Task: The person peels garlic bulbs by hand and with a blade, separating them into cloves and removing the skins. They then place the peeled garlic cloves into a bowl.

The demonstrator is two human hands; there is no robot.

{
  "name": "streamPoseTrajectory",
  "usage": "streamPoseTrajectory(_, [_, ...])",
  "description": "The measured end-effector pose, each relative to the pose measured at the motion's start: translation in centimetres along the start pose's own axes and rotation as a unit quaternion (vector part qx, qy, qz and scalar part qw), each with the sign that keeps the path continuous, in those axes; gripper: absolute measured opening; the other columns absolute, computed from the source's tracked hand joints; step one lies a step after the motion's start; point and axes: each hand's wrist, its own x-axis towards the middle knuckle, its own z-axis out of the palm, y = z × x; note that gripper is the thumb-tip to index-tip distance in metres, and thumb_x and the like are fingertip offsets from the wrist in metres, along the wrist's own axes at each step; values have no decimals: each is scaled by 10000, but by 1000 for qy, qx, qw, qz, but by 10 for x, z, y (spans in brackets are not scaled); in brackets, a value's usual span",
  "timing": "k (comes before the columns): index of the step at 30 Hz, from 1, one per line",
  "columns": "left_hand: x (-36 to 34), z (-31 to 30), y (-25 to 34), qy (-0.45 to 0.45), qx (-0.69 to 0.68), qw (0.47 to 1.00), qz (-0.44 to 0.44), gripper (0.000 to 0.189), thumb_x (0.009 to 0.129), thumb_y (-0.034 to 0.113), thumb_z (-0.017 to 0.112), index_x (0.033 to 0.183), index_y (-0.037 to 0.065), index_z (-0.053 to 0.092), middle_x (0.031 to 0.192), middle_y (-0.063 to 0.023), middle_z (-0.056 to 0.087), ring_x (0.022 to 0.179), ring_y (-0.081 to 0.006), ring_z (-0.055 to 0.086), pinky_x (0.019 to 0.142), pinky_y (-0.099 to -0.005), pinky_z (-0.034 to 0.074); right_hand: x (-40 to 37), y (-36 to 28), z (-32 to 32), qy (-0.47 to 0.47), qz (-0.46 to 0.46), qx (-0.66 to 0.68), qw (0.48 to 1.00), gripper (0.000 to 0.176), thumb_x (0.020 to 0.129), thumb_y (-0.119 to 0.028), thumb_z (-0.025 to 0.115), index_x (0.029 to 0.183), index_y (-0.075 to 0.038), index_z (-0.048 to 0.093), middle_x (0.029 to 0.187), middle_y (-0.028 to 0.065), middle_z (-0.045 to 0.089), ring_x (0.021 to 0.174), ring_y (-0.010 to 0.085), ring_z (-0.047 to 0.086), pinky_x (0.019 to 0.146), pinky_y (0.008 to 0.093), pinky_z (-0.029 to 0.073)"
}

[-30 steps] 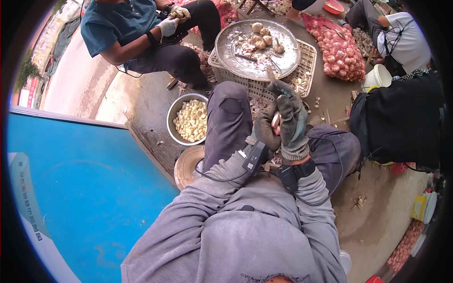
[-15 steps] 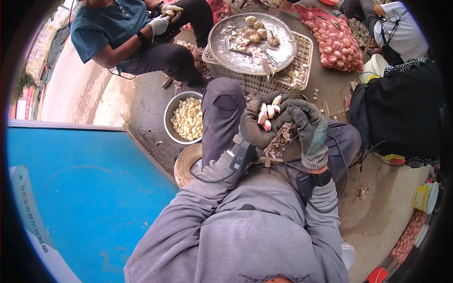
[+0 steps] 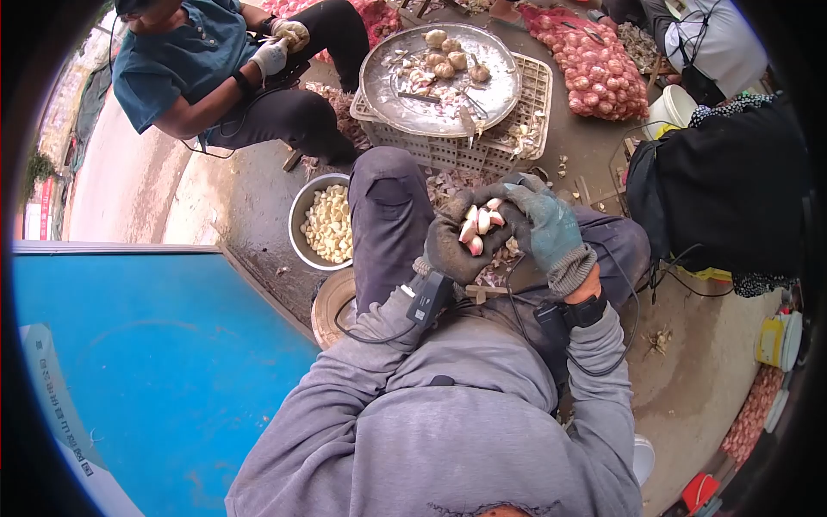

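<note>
My left hand [image 3: 451, 252], in a dark, dirty work glove, is cupped palm up in front of my lap. Several pinkish-white garlic cloves [image 3: 484, 221] lie in it, skins still on. My right hand [image 3: 551, 226], gloved in grey and teal, is bent over the far side of the cloves, fingers curled inward against the left hand. Its fingertips are mostly hidden, so I cannot make out what they pinch. Loose garlic skins [image 3: 502, 263] show below the hands.
Ahead, a round metal tray [image 3: 379, 90] with garlic bulbs rests on a plastic crate [image 3: 536, 99]. A metal bowl [image 3: 299, 237] of peeled cloves stands left of my knee. A blue panel [image 3: 164, 345] fills the left. A co-worker [image 3: 177, 69] sits front left; a red net sack [image 3: 594, 73] lies front right.
My right hand has turned and moved closer over the cloves, its back now facing up more. The cloves remain in my left hand. The whole view has shifted slightly.
</note>
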Motion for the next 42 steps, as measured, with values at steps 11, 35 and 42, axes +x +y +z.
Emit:
streamPoseTrajectory(11, [6,-8,-22,-22,-601,767,-223,523,1047,278,505,1425,-68,402,1360,-288,534,1252,-366,568,1054,-532,506,-30,25,-6,18,252,517,818,311,951,-247,715,1122,7,661,864,42,711,698,53,639,566,166,476])
streamPoseTrajectory(35, [0,-12,-59,57,-252,958,-126,469,1051,324,451,1337,-26,575,1247,-189,650,1126,-288,641,1026,-432,494,-53,-17,27,71,164,191,965,232,857,-179,708,1028,-39,635,953,196,674,914,387,659,804,441,509])
streamPoseTrajectory(42, [8,-8,-46,138,-354,897,-226,492,1044,360,451,1346,-7,579,1236,-194,652,1114,-301,645,999,-454,500,-51,-23,21,66,147,251,954,238,851,-182,730,1028,-37,665,954,188,680,915,372,666,810,432,516])
